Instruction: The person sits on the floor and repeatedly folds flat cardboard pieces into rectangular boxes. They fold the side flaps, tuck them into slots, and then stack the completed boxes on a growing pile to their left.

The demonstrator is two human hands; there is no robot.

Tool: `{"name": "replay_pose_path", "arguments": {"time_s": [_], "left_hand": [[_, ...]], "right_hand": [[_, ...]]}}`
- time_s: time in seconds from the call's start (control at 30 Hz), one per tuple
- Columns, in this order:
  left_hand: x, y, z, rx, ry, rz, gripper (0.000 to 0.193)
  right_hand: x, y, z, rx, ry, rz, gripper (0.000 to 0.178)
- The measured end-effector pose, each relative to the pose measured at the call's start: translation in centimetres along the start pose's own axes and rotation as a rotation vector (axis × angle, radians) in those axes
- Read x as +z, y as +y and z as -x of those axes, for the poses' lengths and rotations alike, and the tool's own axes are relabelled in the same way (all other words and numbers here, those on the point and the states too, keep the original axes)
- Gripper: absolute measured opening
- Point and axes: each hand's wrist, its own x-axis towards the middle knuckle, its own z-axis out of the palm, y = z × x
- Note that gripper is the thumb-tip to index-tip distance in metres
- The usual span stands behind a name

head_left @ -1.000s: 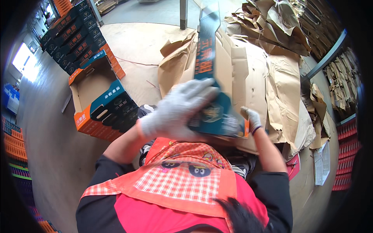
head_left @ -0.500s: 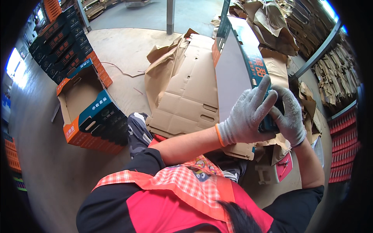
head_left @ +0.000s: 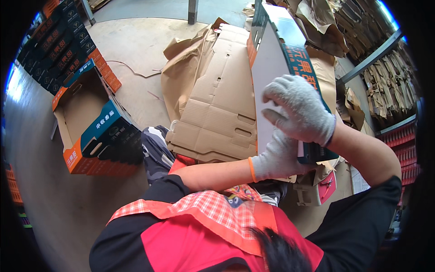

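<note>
A flat-folded teal, orange and white carton (head_left: 301, 63) stands on edge at the right, leaning over the brown cardboard. My left hand (head_left: 282, 156), in a grey glove with an orange cuff, is at the carton's near end; its fingers are hidden behind my other hand. Crossing above it, my gloved right hand (head_left: 299, 109) is beside the carton's pale inner face. Its fingers are loosely bent, with a gap to the thumb, and nothing shows between them. Flat brown cardboard blanks (head_left: 215, 104) lie in front of me.
A formed open carton (head_left: 97, 122) sits on more cartons at the left, with a tall carton stack (head_left: 56, 45) behind. Crumpled brown paper (head_left: 181, 77) flanks the blanks. At the right are a metal post (head_left: 371, 56), red crates (head_left: 398, 154) and a pink-and-white container (head_left: 326, 188).
My right hand has moved from the carton's right side up and left, over my left hand. My left hand has shifted lower, and its fingers are now covered.
</note>
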Motion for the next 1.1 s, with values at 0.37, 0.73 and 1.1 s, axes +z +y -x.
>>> {"name": "replay_pose_path", "arguments": {"time_s": [0.37,0.73,1.1], "left_hand": [[-3.8,0.1,3.9,0.047,0.222,0.381,0.133],[-17.1,-0.7,8.6,0.411,0.125,-0.866,0.044],[-18.6,-14.8,2.3,0.436,-1.06,-1.167,0.034]], "right_hand": [[0.1,6.3,-10.6,0.94,0.14,-0.709,0.019],[13.6,18.1,10.6,0.321,-0.179,0.516,0.008],[12.6,5.3,18.5,-0.141,-0.362,0.163,0.046]]}}
